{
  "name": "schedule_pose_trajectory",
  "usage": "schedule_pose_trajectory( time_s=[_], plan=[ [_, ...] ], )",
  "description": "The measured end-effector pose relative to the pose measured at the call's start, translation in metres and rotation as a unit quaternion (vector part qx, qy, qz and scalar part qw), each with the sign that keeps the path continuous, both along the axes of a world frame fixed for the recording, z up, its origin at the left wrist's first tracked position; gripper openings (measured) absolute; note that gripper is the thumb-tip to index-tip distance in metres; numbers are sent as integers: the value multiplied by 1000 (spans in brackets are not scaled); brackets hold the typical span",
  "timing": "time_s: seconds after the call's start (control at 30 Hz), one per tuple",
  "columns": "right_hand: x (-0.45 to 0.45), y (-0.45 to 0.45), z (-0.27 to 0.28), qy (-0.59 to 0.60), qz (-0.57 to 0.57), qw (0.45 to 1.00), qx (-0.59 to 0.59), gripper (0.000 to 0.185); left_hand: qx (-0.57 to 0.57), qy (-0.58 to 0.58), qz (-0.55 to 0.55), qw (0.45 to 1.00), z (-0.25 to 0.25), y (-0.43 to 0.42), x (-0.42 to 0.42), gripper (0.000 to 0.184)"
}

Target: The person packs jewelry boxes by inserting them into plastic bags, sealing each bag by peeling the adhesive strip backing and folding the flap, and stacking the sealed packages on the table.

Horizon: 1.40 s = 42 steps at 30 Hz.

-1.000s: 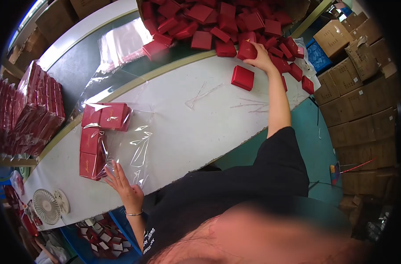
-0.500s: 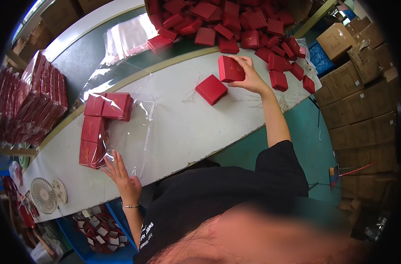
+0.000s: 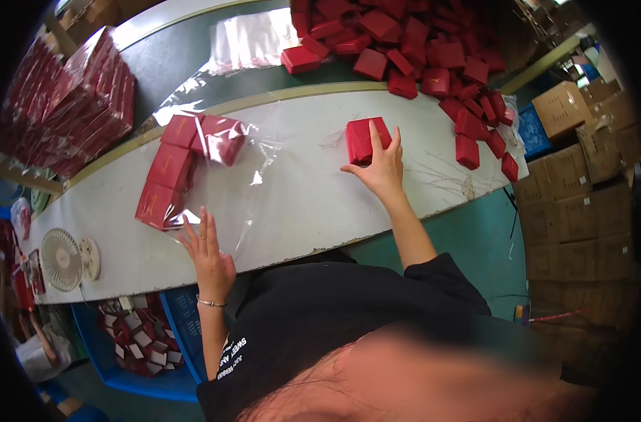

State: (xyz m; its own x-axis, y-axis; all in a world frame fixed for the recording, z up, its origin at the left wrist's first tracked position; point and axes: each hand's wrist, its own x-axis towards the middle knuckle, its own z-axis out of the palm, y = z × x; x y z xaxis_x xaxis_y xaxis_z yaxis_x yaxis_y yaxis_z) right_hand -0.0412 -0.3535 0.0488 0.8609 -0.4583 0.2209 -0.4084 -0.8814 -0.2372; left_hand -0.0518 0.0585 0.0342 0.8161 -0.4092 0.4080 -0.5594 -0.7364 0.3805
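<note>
My left hand [image 3: 209,257] is open, fingers stretched out, at the near edge of a clear plastic bag [image 3: 253,176]. Several red boxes [image 3: 169,167] with gold lettering lie inside the bag in an L shape. The fingertips are close to the lowest box; whether they press on the film I cannot tell. My right hand [image 3: 382,169] is spread over a red box [image 3: 361,144] on the white table, index finger across its top and thumb held away from its near corner. This box looks stacked on another one, but the hand partly hides it.
A large heap of loose red boxes [image 3: 405,42] spills onto the table's far right. Bagged red packs [image 3: 95,91] are stacked at left. A small white fan [image 3: 61,259] stands on the left end, above a blue crate [image 3: 183,337]. Cartons [image 3: 566,204] line the right side.
My right hand has brought its red box leftward and down onto the other box, and its fingers have spread. The left hand stays by the bag. The camera view has shifted.
</note>
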Motion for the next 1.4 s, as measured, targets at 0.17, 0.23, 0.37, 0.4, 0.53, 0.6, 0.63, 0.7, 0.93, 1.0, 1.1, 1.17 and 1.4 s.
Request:
schedule_pose_trajectory(
  time_s=[0.17,0.23,0.37,0.4,0.53,0.6,0.63,0.7,0.93,1.0,1.1,1.17,1.4],
  plan=[
    [4,-16,-35,-124,36,985,115,93,87,40,-9,995,7,-2,1,103],
    [3,-17,-13,-136,69,973,176,88,159,84,-17,984,7,-1,2,105],
    [12,42,22,-97,462,821,320,87,14,33,-13,999,-7,1,7,106],
    [17,67,19,-58,547,762,342,86,-29,10,-13,999,-8,-1,7,106],
    [61,177,-26,-94,524,791,303,79,-51,-26,-6,998,-3,-7,8,106],
    [81,223,-44,-197,422,861,207,80,-29,-21,-14,999,0,-11,5,106],
    [88,238,-38,-278,381,873,128,80,-17,-16,-19,1000,1,-11,2,105],
    [95,247,-45,-200,404,881,147,83,-7,0,-1,1000,-4,-8,0,106],
    [66,97,-50,-183,333,903,199,87,-11,-35,-2,999,-24,2,2,104],
    [53,-8,-35,-235,161,952,116,82,-18,-42,10,999,-28,3,0,102],
    [17,-197,-31,-191,-198,950,-145,103,-22,-62,21,998,-41,4,1,100],
    [-11,-271,-11,-103,-343,932,-53,114,-33,-82,15,996,-46,4,5,99],
    [-15,-388,-81,-196,-96,975,-52,75,-38,-65,50,996,-56,3,1,102]
  ],
)
